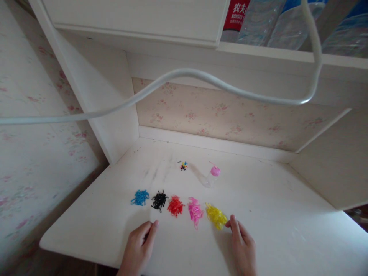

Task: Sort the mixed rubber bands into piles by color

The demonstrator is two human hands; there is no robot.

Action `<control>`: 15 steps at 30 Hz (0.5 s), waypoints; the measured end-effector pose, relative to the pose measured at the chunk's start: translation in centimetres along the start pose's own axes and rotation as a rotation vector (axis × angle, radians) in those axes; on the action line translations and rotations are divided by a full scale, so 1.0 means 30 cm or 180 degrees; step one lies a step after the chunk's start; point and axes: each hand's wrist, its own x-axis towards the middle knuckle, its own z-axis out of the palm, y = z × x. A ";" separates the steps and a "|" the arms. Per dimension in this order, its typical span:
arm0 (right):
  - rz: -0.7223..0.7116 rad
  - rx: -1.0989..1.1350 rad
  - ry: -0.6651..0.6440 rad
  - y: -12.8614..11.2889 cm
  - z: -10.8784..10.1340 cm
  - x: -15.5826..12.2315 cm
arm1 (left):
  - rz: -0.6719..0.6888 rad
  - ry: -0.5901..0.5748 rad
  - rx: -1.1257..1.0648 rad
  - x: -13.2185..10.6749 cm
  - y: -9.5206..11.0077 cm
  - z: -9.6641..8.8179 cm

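Observation:
Five piles of small rubber bands lie in a row on the white desk: blue bands [140, 197], black bands [159, 200], red bands [175, 206], pink bands [195, 212] and yellow bands [216, 216]. My left hand [140, 245] is closed in a loose fist in front of the black and red piles, with nothing seen in it. At the right edge of the yellow pile, my right hand [242, 245] has its thumb and curled forefinger together; the fingertip touches or nearly touches the bands. Anything pinched there is too small to make out.
Behind the row are a small mixed heap of bands [183, 166] and a clear container with a pink lid [215, 171]. A white cable [184, 73] hangs across the view. Bottles [258, 23] stand on the shelf above the desk [276, 230].

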 end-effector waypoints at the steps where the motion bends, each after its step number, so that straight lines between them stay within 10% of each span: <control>1: -0.0024 -0.0009 0.0004 -0.002 0.001 0.000 | 0.0000 0.0006 -0.0005 0.000 0.001 0.000; 15: -0.0133 0.0049 0.0374 -0.018 -0.015 -0.032 | 0.0062 0.0064 0.0020 -0.002 -0.009 0.009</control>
